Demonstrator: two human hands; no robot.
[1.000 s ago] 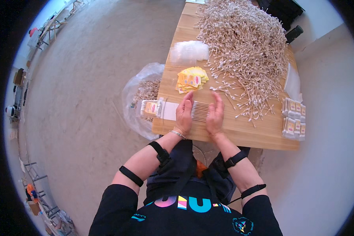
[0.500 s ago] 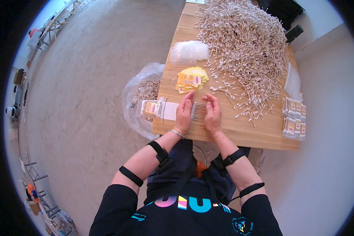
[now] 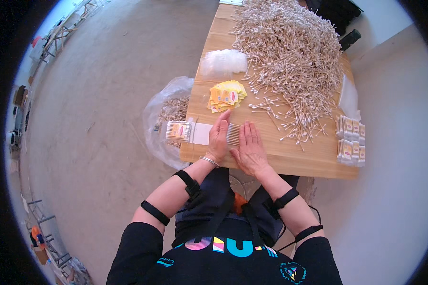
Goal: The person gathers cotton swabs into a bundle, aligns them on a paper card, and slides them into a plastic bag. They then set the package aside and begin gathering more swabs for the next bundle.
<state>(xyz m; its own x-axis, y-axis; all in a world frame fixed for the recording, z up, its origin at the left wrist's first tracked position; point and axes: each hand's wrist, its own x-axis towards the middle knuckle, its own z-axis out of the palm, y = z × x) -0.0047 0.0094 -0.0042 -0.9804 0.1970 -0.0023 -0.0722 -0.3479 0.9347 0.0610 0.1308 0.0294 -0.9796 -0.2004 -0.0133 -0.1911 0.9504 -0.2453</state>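
A row of cotton swabs (image 3: 233,135) lies side by side on the table between my two hands. My left hand (image 3: 218,141) stands on its edge against the swabs' left ends, fingers stretched out. Palm down, my right hand (image 3: 250,148) lies flat over their right part and hides those ends; its fingers are straight. Just left of my left hand is a white card strip (image 3: 201,133). At the table's left edge sits a clear pack of swabs (image 3: 178,130) with a yellow label. Beyond my hands lies a stack of yellow cards (image 3: 226,96).
A big heap of loose swabs (image 3: 290,52) covers the table's far right. Clear plastic bags (image 3: 223,62) lie farther back. Filled packs (image 3: 351,140) are stacked at the right edge. A plastic sack (image 3: 159,104) with swabs stands below the table's left edge.
My right hand has turned from standing on edge to lying palm down and flat, covering the right part of the swab row. My left hand stays in nearly the same place.
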